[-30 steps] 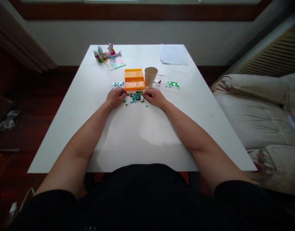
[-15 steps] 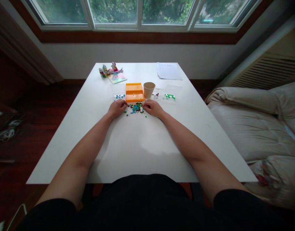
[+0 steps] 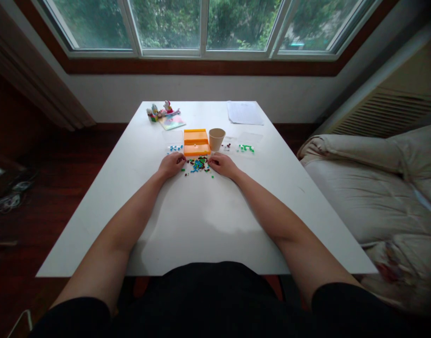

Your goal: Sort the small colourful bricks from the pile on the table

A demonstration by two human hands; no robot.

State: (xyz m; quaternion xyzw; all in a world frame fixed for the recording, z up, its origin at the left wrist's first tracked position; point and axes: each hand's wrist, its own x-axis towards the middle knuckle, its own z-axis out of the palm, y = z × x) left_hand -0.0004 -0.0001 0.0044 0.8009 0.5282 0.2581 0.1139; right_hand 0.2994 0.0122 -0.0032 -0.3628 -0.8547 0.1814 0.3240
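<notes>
A pile of tiny coloured building pieces [image 3: 199, 163], blue, green and dark red, lies on the white table between my hands. My left hand [image 3: 172, 164] rests at the pile's left edge, fingers curled together near a dark red piece. At the right edge sits my right hand [image 3: 222, 164], thumb and fingers pinched close to the pieces. Whatever either hand holds is too small to make out. Just behind the pile stands an open orange case [image 3: 196, 142] with a small pale piece in it. A paper cup [image 3: 217, 139] stands upright against its right side.
Clear trays hold blue pieces [image 3: 175, 148] on the left, dark pieces [image 3: 226, 147] and green pieces [image 3: 246, 149] on the right. Small figurines [image 3: 159, 111] and a colourful card [image 3: 172, 122] lie at the back left. Paper sheets [image 3: 245, 112] lie at the back right.
The view has tilted up slightly, so the table and everything on it appear lower. Both hands keep nearly the same places beside the pile.
</notes>
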